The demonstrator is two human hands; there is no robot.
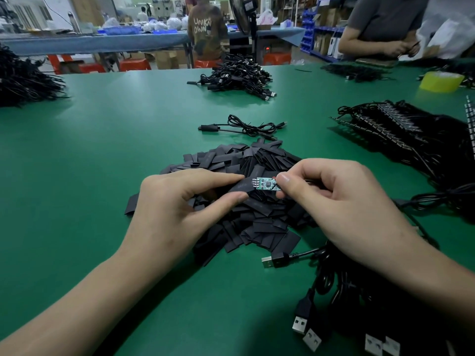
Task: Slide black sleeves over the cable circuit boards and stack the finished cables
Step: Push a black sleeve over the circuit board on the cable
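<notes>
Mid-sleeving, by judgement: pinching flat, matte black sleeve [240,186] in fingers [218,177] of left hand [177,201] and small rigid green circuit board [266,185] in fingers [285,181] of right hand [341,201], ends just meeting above loose sleeve pile [257,222] on smooth green worktop [102,150]; next, likely squeezing limp mouth open and feeding board straight in.

- left hand [169,201]: bare from fingertips to wrist.
- right hand [341,201]: bare too; the thumbnail at the grip is short and rounded.
- Behind each grip, both forearms run uncovered to the edge of view.
</notes>
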